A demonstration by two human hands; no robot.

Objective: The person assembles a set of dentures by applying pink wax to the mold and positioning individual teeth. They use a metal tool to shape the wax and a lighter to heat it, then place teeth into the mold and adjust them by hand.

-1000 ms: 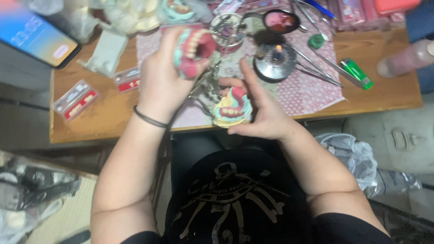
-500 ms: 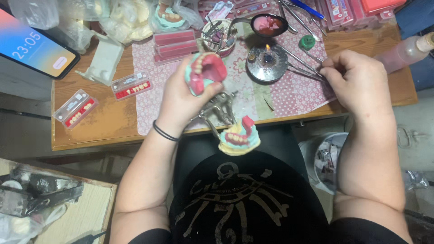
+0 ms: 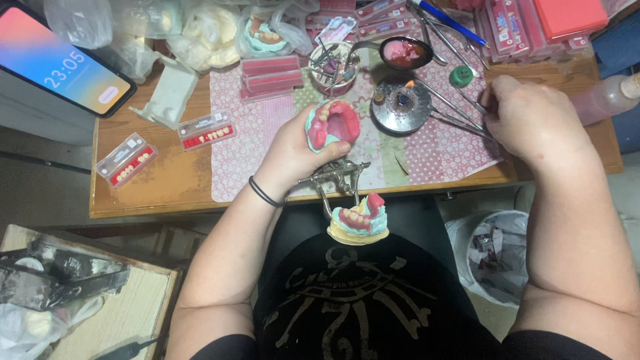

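While the wooden worktop [image 3: 167, 183] carries a pink patterned cloth [image 3: 427, 153] across its middle, both hands work at its near edge, and the things run from large to small. The left hand [image 3: 293, 157] is nearer the person's body and holds the upper half of a dental model [image 3: 331, 125], a teal base with pink wax and a row of teeth, its grip clenched around the back of the cast with the thumb across the front. Just below it a metal hinged frame [image 3: 333, 177] hangs over the near edge of the worktop, and the lower model [image 3: 359, 221], also teal and pink with teeth, sits at the frame's bottom end above the lap, so the two halves lie well apart, the upper tilted up and away from the lower. The right hand [image 3: 530, 120] rests toward the right end of the worktop, its grip closed on thin metal instruments [image 3: 460, 120] whose long axes slant from that hand up and left toward a small round burner [image 3: 402, 107] with a flame at its rim. Whether it grasps one tool or several I cannot tell. A spoon-like ladle of pink wax [image 3: 405, 52] lies beyond the burner, toward the far edge, and small tooth cards [image 3: 207, 129] lie on the left part.
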